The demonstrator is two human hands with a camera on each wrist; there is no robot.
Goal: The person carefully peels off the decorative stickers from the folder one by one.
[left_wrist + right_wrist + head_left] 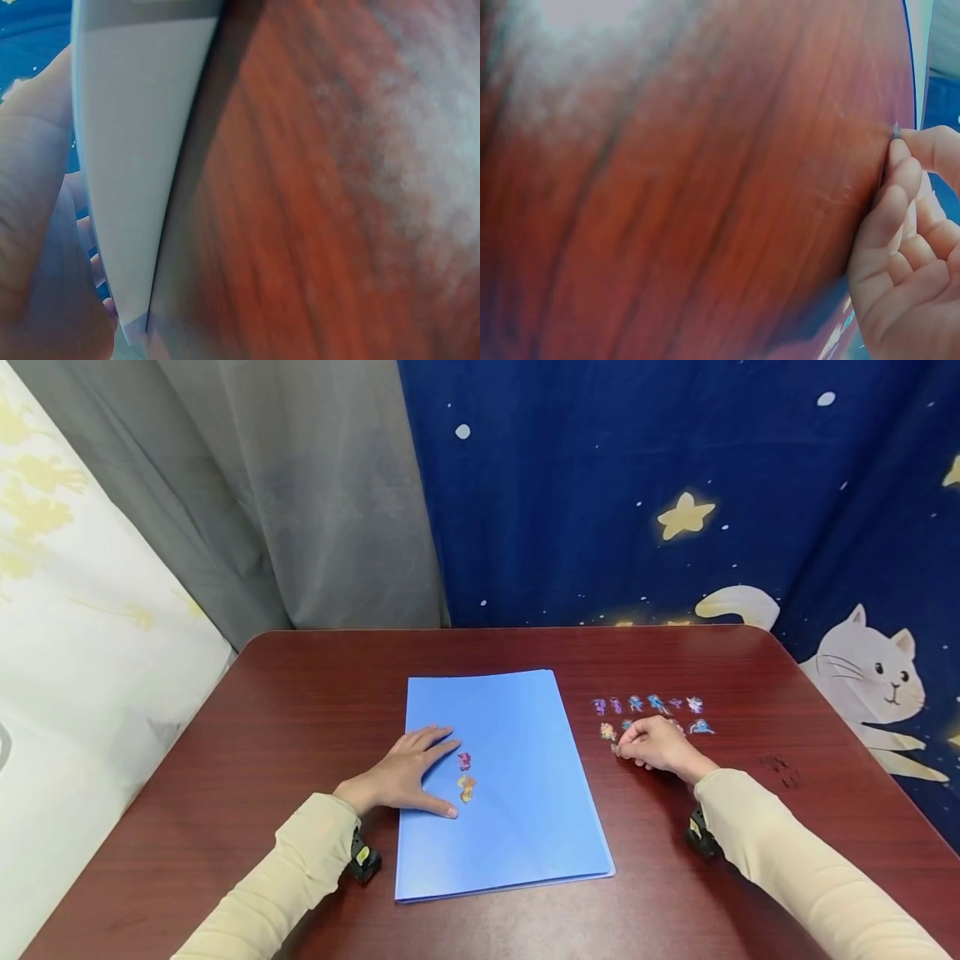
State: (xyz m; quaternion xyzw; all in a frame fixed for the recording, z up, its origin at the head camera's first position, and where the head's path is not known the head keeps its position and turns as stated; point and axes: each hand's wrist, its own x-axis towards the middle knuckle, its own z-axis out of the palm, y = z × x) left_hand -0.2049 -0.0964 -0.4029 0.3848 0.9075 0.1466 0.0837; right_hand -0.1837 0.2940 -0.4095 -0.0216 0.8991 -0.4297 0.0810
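Note:
My left hand [401, 777] rests with spread fingers on the left side of a blue folder [517, 827]. Just right of its fingertips, a pink character sticker [465, 762] and an orange one [467, 788] lie on the cover. Over the table to the folder's right, my right hand [656, 745] pinches a small sticker [615, 749] between thumb and index finger. Only a sliver of that sticker [896, 131] shows at the fingertips in the right wrist view. A yellow sticker [607, 732] lies just beyond those fingertips, and the hand partly covers others in its row.
Several purple, blue and white stickers [635, 703] form a row behind the right hand. A blue sticker [701, 727] lies right of that hand. Dark marks [782, 772] show on the brown table [322, 685] near the right sleeve. Curtains hang behind the table.

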